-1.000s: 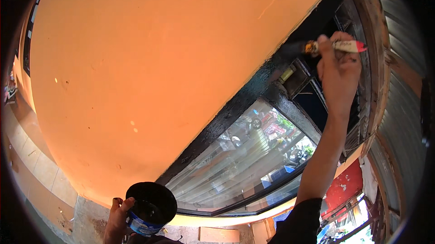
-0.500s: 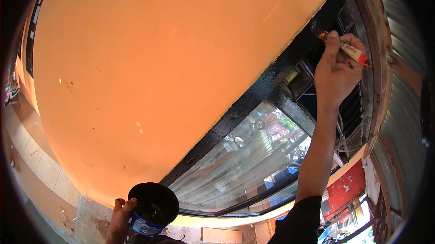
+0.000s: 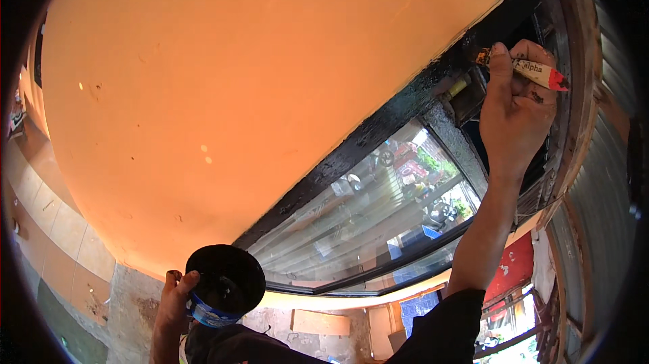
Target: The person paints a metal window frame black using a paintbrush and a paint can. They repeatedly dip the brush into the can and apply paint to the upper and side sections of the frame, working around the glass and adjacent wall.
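Note:
High at the right, my right hand point(image 3: 519, 117) is closed round a paintbrush point(image 3: 541, 72) with a pale, red-tipped handle. Its dark bristle end touches or lies close to the black-painted window frame point(image 3: 385, 119), beside the orange wall point(image 3: 236, 93). Low in the picture, my left hand point(image 3: 174, 298) grips the side of a round tub point(image 3: 211, 315), blue outside and black within. Dark paint point(image 3: 226, 286) shows inside the tub. Dark stains mark the fingers of my right hand.
Below the frame is a glass window pane point(image 3: 365, 215) with a pale curtain and reflections. Corrugated metal sheet point(image 3: 602, 181) and a wooden beam point(image 3: 588, 46) run along the right. A grey patch of floor point(image 3: 135, 303) and tiles point(image 3: 47, 202) lie at lower left.
The view has shifted a little, so the wall and window sit differently. My right hand with the paintbrush appears slightly farther right; the tub appears higher. Both grips are kept.

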`<state>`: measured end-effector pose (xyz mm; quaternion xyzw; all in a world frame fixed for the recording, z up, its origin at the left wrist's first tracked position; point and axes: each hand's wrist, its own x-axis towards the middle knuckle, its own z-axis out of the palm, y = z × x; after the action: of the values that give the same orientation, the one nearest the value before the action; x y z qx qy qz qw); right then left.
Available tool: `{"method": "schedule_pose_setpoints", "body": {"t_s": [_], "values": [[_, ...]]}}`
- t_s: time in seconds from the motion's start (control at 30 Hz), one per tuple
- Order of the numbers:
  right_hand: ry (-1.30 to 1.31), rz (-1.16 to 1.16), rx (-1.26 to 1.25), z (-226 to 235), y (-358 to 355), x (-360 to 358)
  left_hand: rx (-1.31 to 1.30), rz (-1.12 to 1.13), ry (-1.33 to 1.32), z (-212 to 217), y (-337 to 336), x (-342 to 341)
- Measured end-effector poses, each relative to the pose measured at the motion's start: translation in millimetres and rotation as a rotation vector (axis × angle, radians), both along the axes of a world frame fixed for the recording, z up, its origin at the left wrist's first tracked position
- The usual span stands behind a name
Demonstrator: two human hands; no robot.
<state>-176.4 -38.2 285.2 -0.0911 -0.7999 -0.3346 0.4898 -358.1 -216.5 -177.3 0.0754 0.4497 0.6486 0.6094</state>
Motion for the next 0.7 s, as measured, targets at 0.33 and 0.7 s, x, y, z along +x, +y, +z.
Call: {"method": "schedule_pose_setpoints", "body": {"t_s": [0.33, 0.7], "values": [[-0.072, 0.007, -0.233, -46.6, -3.1, 5.1, 0.040, 0.011, -0.063, 0.4, -4.9, 0.8], [0.050, 0.324, -0.506, -23.4, 0.7, 8.1, 0.001, -0.014, 0.010, -1.7, 2.0, -0.4]]}}
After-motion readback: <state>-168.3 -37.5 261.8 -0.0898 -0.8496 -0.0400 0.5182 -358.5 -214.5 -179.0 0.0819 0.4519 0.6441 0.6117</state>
